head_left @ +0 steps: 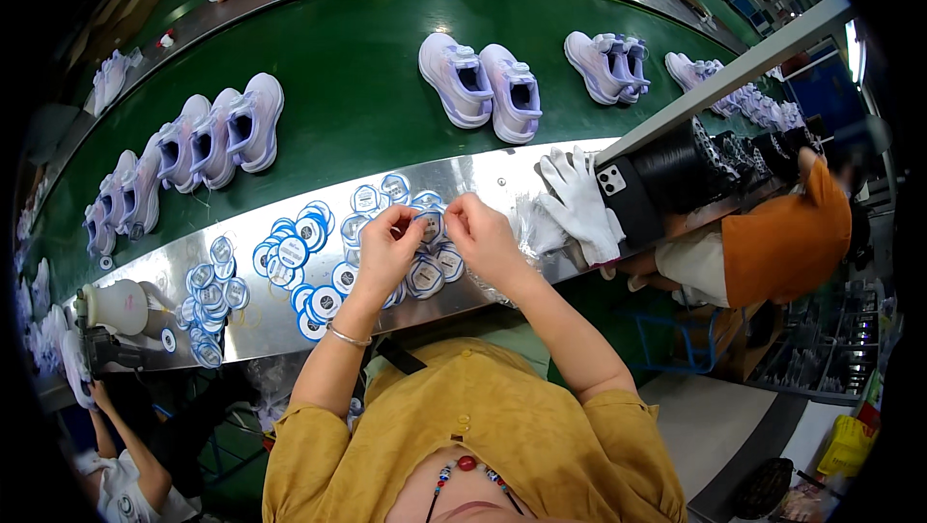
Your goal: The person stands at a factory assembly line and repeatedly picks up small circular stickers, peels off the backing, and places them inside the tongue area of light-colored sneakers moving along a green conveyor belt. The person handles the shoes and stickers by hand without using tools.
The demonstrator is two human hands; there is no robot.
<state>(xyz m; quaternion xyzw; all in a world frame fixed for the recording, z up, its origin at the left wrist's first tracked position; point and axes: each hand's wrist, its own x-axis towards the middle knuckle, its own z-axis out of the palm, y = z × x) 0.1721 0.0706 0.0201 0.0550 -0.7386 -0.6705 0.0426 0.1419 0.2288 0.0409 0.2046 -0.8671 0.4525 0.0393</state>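
Note:
My left hand [389,251] and my right hand [486,238] are close together above the metal ledge [502,177]. Between them is a round blue-and-white tag [432,226], with the fingertips of both hands pinched at its edges. Whether a string is also between the fingers is too small to make out. Around and under my hands lie loose round tags [425,277]. Just left of my left hand is a heap of similar blue-rimmed tags [292,251], and another pile of tags [210,299] sits farther left.
Pale lilac sneakers [454,88] stand on the green conveyor belt [338,50] beyond the ledge. White gloves [579,202], a dark phone [612,180] and black rolls [666,166] lie to the right. Co-workers are at the far side, the right [782,243] and lower left.

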